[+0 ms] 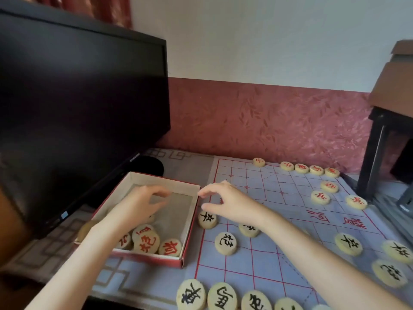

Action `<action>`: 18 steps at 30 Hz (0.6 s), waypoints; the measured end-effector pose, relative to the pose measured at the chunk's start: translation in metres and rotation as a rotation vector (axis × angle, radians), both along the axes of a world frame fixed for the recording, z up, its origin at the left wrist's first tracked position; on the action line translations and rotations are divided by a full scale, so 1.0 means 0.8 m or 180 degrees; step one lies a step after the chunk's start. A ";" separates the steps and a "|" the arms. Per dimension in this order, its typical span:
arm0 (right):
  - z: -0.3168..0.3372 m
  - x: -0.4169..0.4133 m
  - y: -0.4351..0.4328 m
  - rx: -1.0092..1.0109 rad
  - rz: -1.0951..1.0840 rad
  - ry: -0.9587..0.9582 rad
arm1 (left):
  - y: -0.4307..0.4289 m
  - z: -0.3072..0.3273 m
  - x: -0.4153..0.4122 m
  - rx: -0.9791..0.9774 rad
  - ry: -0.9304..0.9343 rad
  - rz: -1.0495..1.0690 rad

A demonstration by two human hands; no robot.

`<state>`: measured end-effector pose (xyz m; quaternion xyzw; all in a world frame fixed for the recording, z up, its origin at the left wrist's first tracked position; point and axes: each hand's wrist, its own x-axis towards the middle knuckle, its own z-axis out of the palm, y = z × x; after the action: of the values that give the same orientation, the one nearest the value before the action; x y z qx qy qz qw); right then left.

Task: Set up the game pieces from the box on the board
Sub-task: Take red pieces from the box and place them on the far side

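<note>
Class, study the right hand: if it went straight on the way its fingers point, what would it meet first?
Probably the side wall of the open red cardboard box, just left of the right hand; height is unclear, so it might clear the rim.

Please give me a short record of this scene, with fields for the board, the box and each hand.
board: pale blue sheet with red grid; black-lettered wooden discs on near side, far red-lettered discs on far side
box: open, red-walled cardboard, left of the board, holding at least four round wooden red-lettered discs
left hand: above the box, fingers loosely curled, nothing seen held
right hand: above the board's left edge, nothing seen held
</note>
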<state>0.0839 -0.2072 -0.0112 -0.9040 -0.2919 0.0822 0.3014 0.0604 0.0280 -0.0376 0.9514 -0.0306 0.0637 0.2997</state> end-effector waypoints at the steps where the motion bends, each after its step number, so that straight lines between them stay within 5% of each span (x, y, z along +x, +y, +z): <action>1: 0.000 -0.006 0.010 -0.0027 0.0054 0.0023 | 0.007 0.000 -0.006 0.0085 0.0056 0.0027; 8: -0.008 -0.044 0.062 -0.0915 0.0655 0.0254 | 0.036 -0.001 -0.031 0.0423 0.0389 0.0028; 18: -0.021 -0.035 0.081 -0.1199 0.0722 0.0083 | 0.041 -0.008 -0.025 0.0538 0.0349 0.0079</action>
<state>0.0556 -0.1424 -0.0276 -0.9045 -0.3674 0.1804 0.1198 0.0403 0.0607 -0.0443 0.9757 -0.0077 0.0124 0.2188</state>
